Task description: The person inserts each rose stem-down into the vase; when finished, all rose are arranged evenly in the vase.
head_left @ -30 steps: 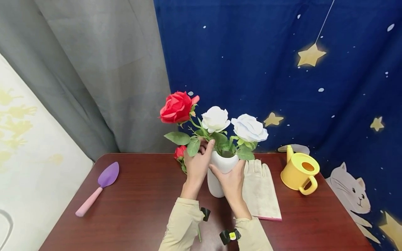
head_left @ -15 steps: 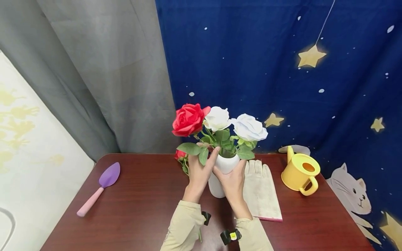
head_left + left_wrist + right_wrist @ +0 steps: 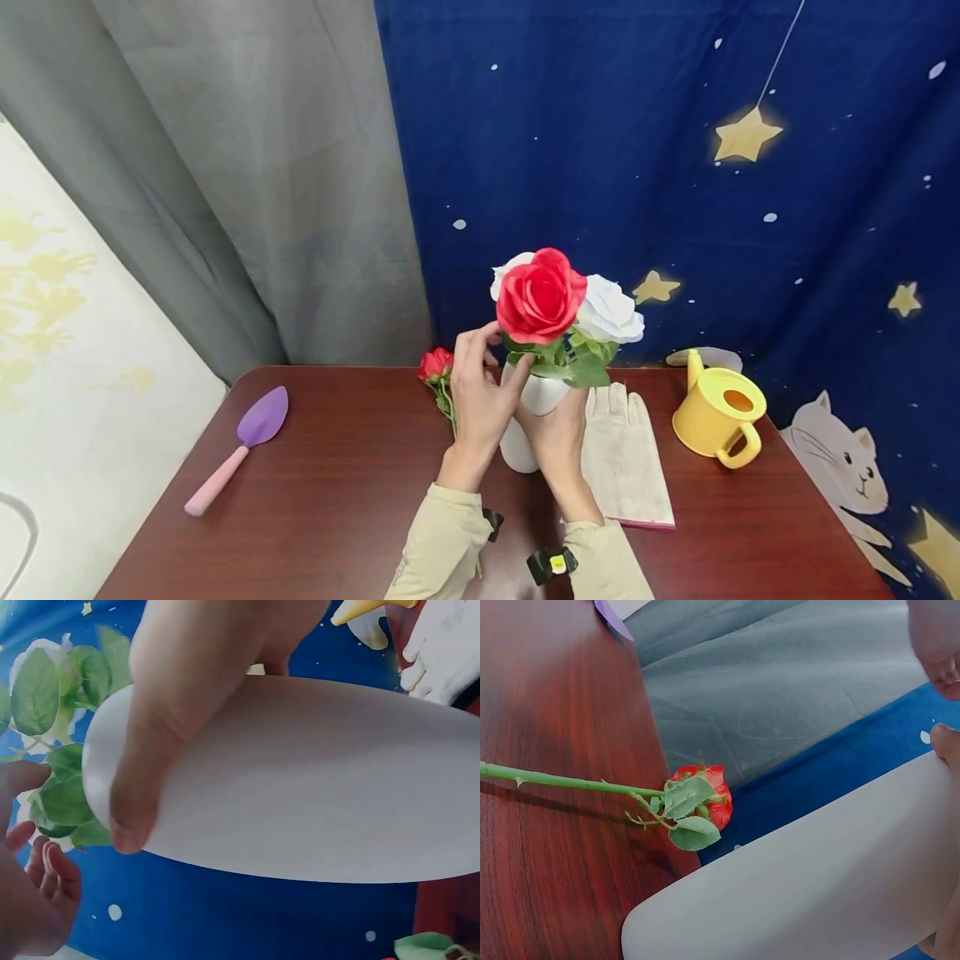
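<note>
A white vase point(image 3: 517, 446) stands on the table, and my right hand point(image 3: 557, 429) grips its neck, thumb across the front in the left wrist view. Above the rim crowd a red rose point(image 3: 542, 296) in front, a white rose point(image 3: 508, 273) partly hidden behind it, and a second white rose point(image 3: 609, 310) at right. Green leaves point(image 3: 588, 367) hang over the rim. Left of the blooms is my left hand point(image 3: 480, 392), fingers loosely bent and apart beside the leaves; I see no stem between them. Another red rose point(image 3: 705, 796) lies on the table to the left.
A pale work glove point(image 3: 626, 458) lies right of the vase. Farther right stands a yellow watering can point(image 3: 705, 417). A purple trowel point(image 3: 258, 421) with a pink handle lies at left. Grey and starry blue curtains point(image 3: 600, 125) hang behind the table's back edge.
The front red rose has swung right and down, from left of the white roses to in front of them. My left hand has loosened around its stem. The right hand stays on the vase.
</note>
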Motion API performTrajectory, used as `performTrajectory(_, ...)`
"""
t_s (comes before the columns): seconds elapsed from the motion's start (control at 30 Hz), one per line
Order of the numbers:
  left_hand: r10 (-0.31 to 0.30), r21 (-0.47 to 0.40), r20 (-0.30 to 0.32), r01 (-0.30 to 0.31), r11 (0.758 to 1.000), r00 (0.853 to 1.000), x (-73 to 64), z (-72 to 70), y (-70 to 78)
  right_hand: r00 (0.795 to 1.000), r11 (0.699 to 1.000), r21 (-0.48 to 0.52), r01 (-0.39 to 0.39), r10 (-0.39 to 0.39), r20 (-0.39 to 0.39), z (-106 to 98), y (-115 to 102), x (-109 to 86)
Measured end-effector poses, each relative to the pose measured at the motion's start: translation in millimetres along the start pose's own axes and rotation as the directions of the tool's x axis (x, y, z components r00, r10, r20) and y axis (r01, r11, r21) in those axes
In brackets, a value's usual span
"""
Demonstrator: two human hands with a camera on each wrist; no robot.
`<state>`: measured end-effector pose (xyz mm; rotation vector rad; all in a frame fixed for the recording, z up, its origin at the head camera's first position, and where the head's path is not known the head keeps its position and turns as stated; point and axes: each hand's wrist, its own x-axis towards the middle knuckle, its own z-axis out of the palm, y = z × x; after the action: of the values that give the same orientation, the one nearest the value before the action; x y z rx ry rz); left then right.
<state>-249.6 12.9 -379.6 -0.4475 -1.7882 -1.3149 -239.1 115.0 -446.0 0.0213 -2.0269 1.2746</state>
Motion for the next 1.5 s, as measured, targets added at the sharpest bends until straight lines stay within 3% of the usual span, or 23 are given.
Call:
performTrajectory(0.23, 0.156, -0.001, 0.065, -0.156, 0.988, 0.986, 4.9, 2.4, 5.9, 0.999, 0.999, -0.011, 0.053, -0.053, -0.002, -1.0, 1.6, 0.3)
performTrajectory(0.4, 0.177, 0.005, 0.092, -0.178, 0.984, 0.980, 3.9, 6.8, 7.3, 0.998, 0.998, -0.015, 0.064, -0.064, -0.010, -0.9, 3.0, 0.5)
performTrajectory(0.57, 0.138, 0.005, 0.059, -0.139, 0.990, 0.989, 5.8, 10.6, 8.9, 0.997, 0.998, -0.007, 0.068, -0.069, -0.024, -0.4, 3.9, 2.2)
performTrajectory(0.77, 0.140, -0.010, 0.025, -0.140, 0.990, 0.990, 4.5, 10.1, 7.2, 0.999, 0.999, -0.025, 0.031, -0.031, -0.024, -0.2, 1.0, 1.0)
performTrajectory(1.0, 0.074, 0.035, 0.032, -0.075, 0.997, 0.997, -4.1, 0.4, 1.9, 0.999, 0.999, -0.034, 0.008, -0.009, -0.038, 1.2, -0.5, -0.4)
performTrajectory(1.13, -0.019, 0.008, -0.010, 0.019, 1.000, 1.000, -22.3, -17.4, -15.0, 0.999, 0.999, -0.023, -0.028, 0.027, -0.028, 2.7, -1.7, -1.6)
performTrajectory(1.2, -0.116, 0.035, -0.010, 0.116, 0.993, 0.993, -36.2, -28.3, -30.1, 0.999, 0.999, -0.009, -0.047, 0.047, -0.021, 2.9, -2.2, -1.5)
performTrajectory(1.27, -0.250, 0.115, 0.026, 0.245, 0.963, 0.968, -53.2, -39.8, -46.4, 0.998, 0.998, 0.000, -0.063, 0.063, -0.018, 2.8, -2.5, -1.0)
performTrajectory(1.33, -0.393, 0.232, 0.100, 0.363, 0.902, 0.914, -71.7, -49.7, -62.8, 0.997, 0.997, 0.009, -0.070, 0.071, -0.018, 2.1, -3.0, -0.8)
performTrajectory(1.43, -0.573, 0.378, 0.237, 0.469, 0.798, 0.785, -97.6, -59.8, -81.6, 0.996, 0.996, 0.007, -0.085, 0.085, -0.027, 1.2, -4.6, -1.4)
performTrajectory(1.47, -0.608, 0.402, 0.276, 0.484, 0.777, 0.745, -104.8, -61.2, -86.5, 0.996, 0.996, 0.005, -0.088, 0.088, -0.032, 1.1, -5.1, -1.6)
performTrajectory(1.5, -0.624, 0.407, 0.314, 0.492, 0.769, 0.716, -110.5, -61.9, -90.2, 0.995, 0.996, 0.004, -0.089, 0.090, -0.038, 1.1, -5.7, -1.9)
